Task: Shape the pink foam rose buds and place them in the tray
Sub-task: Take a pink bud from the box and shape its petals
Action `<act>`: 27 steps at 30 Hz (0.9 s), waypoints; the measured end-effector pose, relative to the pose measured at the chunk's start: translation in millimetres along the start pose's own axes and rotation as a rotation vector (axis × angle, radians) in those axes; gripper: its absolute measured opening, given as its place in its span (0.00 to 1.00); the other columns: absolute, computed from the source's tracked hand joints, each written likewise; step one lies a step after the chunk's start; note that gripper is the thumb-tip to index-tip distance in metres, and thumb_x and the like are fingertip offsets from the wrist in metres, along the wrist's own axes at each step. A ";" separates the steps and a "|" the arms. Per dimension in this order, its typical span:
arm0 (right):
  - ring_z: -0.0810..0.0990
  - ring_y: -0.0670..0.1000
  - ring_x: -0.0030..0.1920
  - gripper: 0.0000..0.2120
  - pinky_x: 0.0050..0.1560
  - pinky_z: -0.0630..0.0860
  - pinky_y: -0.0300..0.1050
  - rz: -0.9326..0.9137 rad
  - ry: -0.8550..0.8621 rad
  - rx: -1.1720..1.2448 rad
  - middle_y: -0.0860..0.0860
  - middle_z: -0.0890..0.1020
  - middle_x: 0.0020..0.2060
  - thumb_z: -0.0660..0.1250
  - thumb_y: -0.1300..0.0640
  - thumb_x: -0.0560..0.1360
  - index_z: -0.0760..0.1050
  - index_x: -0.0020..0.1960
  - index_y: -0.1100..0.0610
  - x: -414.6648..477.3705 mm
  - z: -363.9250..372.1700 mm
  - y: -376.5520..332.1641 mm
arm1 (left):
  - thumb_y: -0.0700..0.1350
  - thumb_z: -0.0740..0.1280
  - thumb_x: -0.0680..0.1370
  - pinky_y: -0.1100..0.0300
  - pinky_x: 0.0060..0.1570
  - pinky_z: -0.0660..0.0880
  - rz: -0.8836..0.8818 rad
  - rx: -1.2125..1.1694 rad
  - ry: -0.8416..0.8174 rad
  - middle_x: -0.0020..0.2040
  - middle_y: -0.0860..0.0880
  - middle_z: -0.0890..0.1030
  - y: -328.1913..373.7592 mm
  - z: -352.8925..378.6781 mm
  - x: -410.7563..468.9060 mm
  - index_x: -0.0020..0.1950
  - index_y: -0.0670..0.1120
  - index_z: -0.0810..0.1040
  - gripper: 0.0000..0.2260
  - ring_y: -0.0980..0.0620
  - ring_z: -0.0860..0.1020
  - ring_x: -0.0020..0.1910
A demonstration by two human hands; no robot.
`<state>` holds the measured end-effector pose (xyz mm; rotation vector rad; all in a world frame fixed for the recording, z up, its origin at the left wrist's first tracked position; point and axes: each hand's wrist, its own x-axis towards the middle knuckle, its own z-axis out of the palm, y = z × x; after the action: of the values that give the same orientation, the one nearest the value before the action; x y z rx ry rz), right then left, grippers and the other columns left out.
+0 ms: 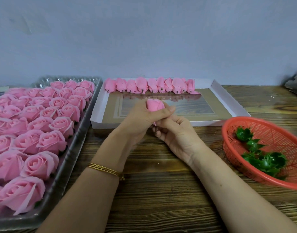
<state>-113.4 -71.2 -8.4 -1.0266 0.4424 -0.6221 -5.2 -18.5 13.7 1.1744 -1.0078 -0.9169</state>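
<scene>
A wooden table is spread under both forearms. A clear plastic tray packed with opened roses is set to the left of the left hand. A white tray is laid straight beyond both hands, its near wall just behind the knuckles. A red basket holding green leaf cups is placed to the right of the right hand. A row of finished buds is lined along the tray's far wall, beyond the hands, stems pointed back toward the person.

The bud is gripped in the curled left fingers and thumb, raised over the tray's near part. Its long axis is held roughly upright: closed tip up and away, base down toward the right hand. The right fingers are curled and pinched at that base; what exactly is pinched is hidden.

The left hand is nearer the tray. A short forward reach is likely needed, with the bud tipped flat so its stem end faces back.
</scene>
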 end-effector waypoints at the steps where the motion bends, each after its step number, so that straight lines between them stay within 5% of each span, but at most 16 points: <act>1: 0.76 0.46 0.32 0.13 0.33 0.73 0.34 0.008 -0.016 0.011 0.53 0.79 0.29 0.64 0.71 0.74 0.80 0.34 0.60 -0.6 0.0 -0.5 | 0.46 0.74 0.70 0.58 0.36 0.70 -0.008 -0.007 -0.006 0.37 0.42 0.77 0.5 -1.2 -0.4 0.32 0.49 0.81 0.06 0.46 0.75 0.38; 7: 0.80 0.49 0.35 0.07 0.41 0.78 0.39 0.065 -0.020 0.100 0.53 0.80 0.31 0.66 0.65 0.67 0.82 0.39 0.59 -1.0 3.4 -3.2 | 0.40 0.72 0.75 0.67 0.27 0.70 0.066 0.092 0.069 0.33 0.49 0.79 -3.9 -3.2 0.4 0.39 0.44 0.79 0.06 0.58 0.75 0.30; 10: 0.80 0.53 0.42 0.15 0.49 0.80 0.45 0.071 0.002 0.173 0.57 0.80 0.39 0.66 0.55 0.65 0.78 0.50 0.60 -0.3 5.0 -5.4 | 0.36 0.72 0.75 0.68 0.31 0.72 0.164 0.128 0.173 0.32 0.53 0.79 -5.6 -0.4 3.1 0.40 0.41 0.77 0.06 0.60 0.76 0.30; 14: 0.82 0.51 0.42 0.15 0.47 0.81 0.45 0.036 0.006 0.127 0.55 0.83 0.42 0.66 0.50 0.70 0.80 0.52 0.58 -0.3 11.2 -7.9 | 0.31 0.70 0.73 0.61 0.34 0.76 0.251 0.213 0.218 0.32 0.51 0.79 -7.7 1.6 3.9 0.40 0.38 0.76 0.05 0.57 0.78 0.32; 18: 0.83 0.49 0.41 0.15 0.44 0.81 0.43 0.047 0.033 0.062 0.53 0.84 0.42 0.69 0.46 0.68 0.82 0.49 0.54 -1.6 15.6 -10.0 | 0.41 0.70 0.69 0.54 0.36 0.74 0.262 0.344 0.152 0.32 0.52 0.78 -7.5 4.6 1.9 0.36 0.47 0.76 0.04 0.54 0.76 0.34; 27: 0.83 0.50 0.45 0.07 0.45 0.80 0.44 0.063 0.107 0.064 0.54 0.83 0.42 0.65 0.56 0.76 0.81 0.46 0.56 0.1 14.2 -10.1 | 0.41 0.68 0.67 0.55 0.36 0.67 0.233 0.387 0.102 0.31 0.50 0.73 -14.1 7.6 2.3 0.36 0.39 0.74 0.06 0.53 0.70 0.33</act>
<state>-107.4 -65.8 7.0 -0.9182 0.5434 -0.6324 -12.4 -25.1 0.8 1.3730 -1.2431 -0.4836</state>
